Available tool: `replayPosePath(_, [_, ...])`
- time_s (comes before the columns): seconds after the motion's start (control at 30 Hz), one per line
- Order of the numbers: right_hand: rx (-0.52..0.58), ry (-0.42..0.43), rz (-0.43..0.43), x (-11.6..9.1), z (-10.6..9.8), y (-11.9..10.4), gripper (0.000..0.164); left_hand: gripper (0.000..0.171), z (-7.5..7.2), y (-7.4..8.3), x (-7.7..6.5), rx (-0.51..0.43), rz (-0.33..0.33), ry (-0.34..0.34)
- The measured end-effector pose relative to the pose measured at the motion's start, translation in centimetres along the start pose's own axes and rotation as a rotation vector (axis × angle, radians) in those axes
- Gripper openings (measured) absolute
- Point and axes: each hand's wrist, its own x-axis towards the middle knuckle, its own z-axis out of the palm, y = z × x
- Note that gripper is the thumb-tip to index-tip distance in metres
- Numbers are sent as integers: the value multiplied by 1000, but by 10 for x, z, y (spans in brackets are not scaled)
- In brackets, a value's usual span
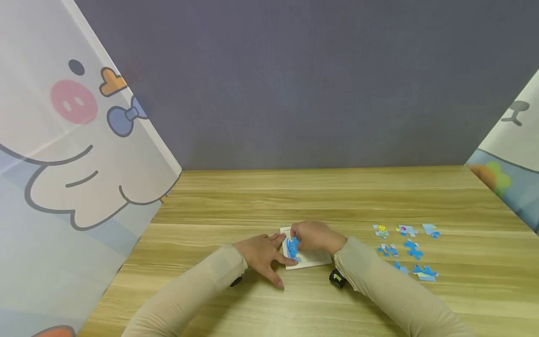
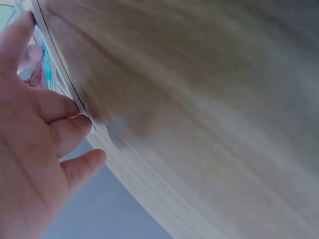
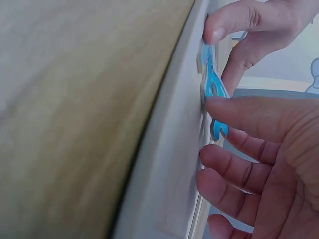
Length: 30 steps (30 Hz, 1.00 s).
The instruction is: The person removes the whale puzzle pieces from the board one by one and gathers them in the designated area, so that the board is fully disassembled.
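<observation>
A small white puzzle tray [image 1: 316, 260] lies on the wooden table before me, with blue puzzle pieces [image 1: 290, 251] at its left side. My left hand [image 1: 264, 255] is spread along the tray's left edge, its fingers fairly straight. In the left wrist view, that hand's fingertips touch the tray's border. Over the tray, my right hand [image 1: 315, 235] pinches a blue puzzle piece [image 3: 220, 130] between thumb and index finger. That piece is tilted against the pieces on the left, and the right wrist view shows it edge-on. Whether it lies flat in the tray is hidden.
Several loose puzzle pieces [image 1: 414, 250] are spread on the table to the right, beyond my right forearm. A grey panel [image 1: 320, 93] closes off the table's back edge. Printed cartoon walls [image 1: 84, 154] stand at both sides.
</observation>
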Motion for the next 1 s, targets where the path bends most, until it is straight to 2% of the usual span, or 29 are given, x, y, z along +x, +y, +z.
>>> replayPosePath(0.13, [44,32,-15,-1,0,3,14,64,0,0,0,2,5,-2])
replayPosePath(0.4, [76,65,-109,-2,-1,6,14,61,-2,-1,1,16,-3,-13])
replayPosePath(0.8, [133,103,-138,-7,-11,4,12,56,-6,1,1,9,-20,-21])
replayPosePath(1.0, [190,103,-141,-13,-16,10,8,65,-7,0,2,-9,-21,-21])
